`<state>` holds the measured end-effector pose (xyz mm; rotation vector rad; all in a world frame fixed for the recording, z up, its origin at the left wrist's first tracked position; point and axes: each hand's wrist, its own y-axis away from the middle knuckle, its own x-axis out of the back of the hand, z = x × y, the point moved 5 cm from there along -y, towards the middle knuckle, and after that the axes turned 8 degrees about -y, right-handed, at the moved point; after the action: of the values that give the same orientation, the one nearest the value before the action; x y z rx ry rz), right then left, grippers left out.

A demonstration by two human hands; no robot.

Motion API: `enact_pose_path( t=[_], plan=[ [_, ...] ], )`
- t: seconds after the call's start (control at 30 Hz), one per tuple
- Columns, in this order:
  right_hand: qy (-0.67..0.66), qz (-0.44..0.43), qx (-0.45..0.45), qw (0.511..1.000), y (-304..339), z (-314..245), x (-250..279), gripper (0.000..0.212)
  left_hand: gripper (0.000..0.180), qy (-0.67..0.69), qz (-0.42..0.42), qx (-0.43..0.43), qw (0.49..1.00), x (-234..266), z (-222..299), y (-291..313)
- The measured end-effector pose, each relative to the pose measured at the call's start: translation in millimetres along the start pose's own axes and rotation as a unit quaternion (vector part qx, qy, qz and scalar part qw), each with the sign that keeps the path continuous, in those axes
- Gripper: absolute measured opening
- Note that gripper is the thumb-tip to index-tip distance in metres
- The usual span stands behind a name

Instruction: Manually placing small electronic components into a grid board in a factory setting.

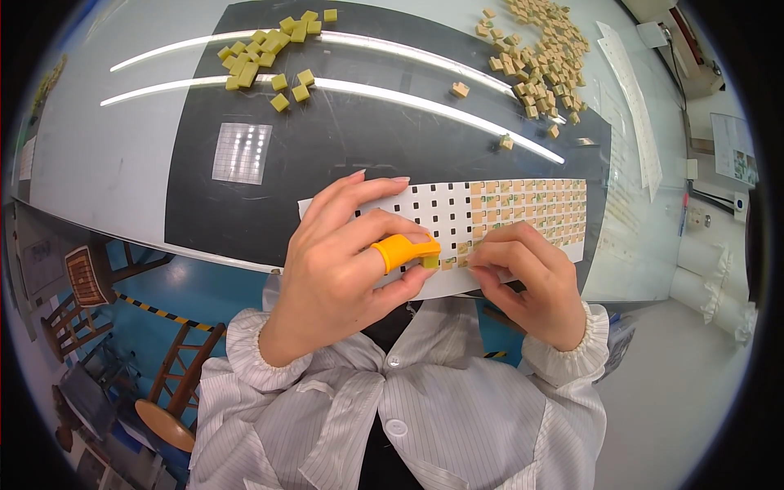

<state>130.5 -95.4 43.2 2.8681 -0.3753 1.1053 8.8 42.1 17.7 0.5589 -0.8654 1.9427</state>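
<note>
A long white strip (445, 208) with rows of small square holes lies across the dark mat, its right part filled with tan square pieces. My left hand (343, 269) wears an orange finger cot (400, 249) on the index finger and pinches a small green-yellow cube (430, 262) at the strip's near edge. My right hand (527, 282) rests beside it, fingertips pressed on the strip's lower rows, touching small tan pieces there.
Several green-yellow cubes (273, 49) lie at the mat's far left. A heap of tan pieces (543, 57) sits far right. A small gridded white sheet (242, 153) lies on the dark mat (343, 139). Wooden chairs (175, 376) stand below the table's near edge.
</note>
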Motion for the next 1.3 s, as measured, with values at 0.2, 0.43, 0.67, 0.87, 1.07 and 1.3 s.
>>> enact_pose_path(
  t=[0.2,0.43,0.67,0.87,1.07,1.3],
  plan=[
    [-0.019,0.035,-0.032,0.999,-1,2,2,0.022,0.025,0.004,0.002,0.000,1.000,0,0,0],
    [0.017,0.051,0.012,0.998,-13,-5,3,0.030,0.025,-0.002,0.007,-0.002,1.000,0,0,0],
    [0.091,0.046,0.057,0.993,-16,-4,-4,0.022,0.025,0.001,0.004,0.004,1.000,0,-1,0],
    [0.055,0.074,-0.031,0.995,-10,3,3,0.023,0.026,-0.003,0.007,0.001,1.000,0,0,1],
    [-0.035,0.028,0.009,0.999,-19,-14,-5,0.027,0.021,-0.012,0.007,-0.013,1.000,0,1,-1],
    [-0.044,0.011,0.018,0.999,-17,-16,-9,0.029,0.021,-0.013,0.010,-0.015,1.000,0,1,0]
  ],
)
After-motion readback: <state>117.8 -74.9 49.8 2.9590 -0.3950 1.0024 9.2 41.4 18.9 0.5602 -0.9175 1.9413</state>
